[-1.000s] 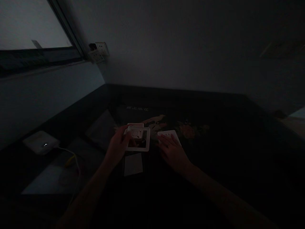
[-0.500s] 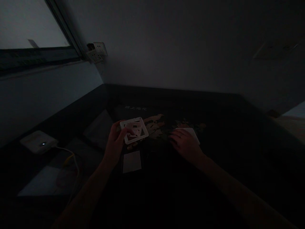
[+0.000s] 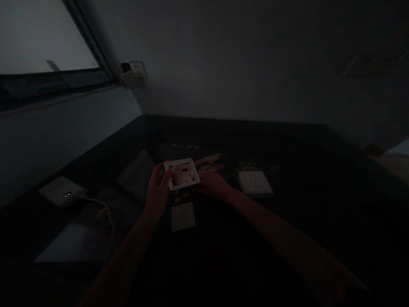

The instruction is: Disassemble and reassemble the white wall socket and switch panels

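The scene is very dark. My left hand is closed round the left side of a white square socket frame and holds it above the dark table. My right hand touches the frame's right edge; its fingers are too dim to read. A white socket faceplate lies flat on the table to the right of that hand, apart from it. A small white square plate lies on the table just below the frame.
A white box with a small light and a cable sits at the left by the wall. Wall sockets are mounted below the window corner. A flat grey pad lies left of my hands.
My right hand has left the white faceplate, which now lies uncovered at the right, and has moved left to the frame. My left hand keeps the frame raised.
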A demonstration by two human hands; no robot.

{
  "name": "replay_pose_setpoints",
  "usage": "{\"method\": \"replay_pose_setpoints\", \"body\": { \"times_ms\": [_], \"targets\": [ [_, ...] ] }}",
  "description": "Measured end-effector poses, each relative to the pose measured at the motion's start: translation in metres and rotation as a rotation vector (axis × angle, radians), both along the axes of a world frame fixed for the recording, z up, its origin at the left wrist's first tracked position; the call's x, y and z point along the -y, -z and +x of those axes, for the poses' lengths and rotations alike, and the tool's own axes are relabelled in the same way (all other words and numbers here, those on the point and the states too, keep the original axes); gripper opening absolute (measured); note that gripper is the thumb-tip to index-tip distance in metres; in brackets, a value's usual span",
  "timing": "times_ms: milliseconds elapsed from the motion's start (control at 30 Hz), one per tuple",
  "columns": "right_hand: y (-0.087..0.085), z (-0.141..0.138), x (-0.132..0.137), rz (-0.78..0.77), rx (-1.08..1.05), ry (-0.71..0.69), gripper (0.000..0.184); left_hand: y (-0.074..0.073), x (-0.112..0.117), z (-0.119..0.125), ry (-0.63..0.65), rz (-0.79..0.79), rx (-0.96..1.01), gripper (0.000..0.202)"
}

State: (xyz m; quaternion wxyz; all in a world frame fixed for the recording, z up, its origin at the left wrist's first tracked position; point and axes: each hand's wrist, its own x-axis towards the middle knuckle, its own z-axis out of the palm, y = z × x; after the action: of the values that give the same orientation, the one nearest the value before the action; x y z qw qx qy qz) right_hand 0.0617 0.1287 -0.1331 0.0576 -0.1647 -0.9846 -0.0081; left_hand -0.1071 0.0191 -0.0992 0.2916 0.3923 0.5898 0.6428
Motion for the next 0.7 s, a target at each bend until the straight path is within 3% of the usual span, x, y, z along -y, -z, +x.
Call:
{"method": "replay_pose_setpoints", "body": {
  "times_ms": [167,333,467,700],
  "targets": [
    [-0.02,0.023,0.013,0.044,-0.036,0.054,0.031,0.001,-0.003,-0.009,-0.061,0.029,-0.093,0.04],
    [-0.038,0.093,0.05,0.081,-0.13,0.182,0.017,0.001,-0.005,-0.015,-0.067,-0.005,-0.291,0.04],
    [-0.03,0.165,0.09,0.081,-0.18,0.272,0.016,0.002,-0.022,-0.003,0.074,-0.11,-0.503,0.033],
    [-0.002,0.261,0.131,0.161,-0.205,0.463,0.046,0.009,-0.088,0.034,0.243,-0.292,-0.792,0.034]
  ]
}}
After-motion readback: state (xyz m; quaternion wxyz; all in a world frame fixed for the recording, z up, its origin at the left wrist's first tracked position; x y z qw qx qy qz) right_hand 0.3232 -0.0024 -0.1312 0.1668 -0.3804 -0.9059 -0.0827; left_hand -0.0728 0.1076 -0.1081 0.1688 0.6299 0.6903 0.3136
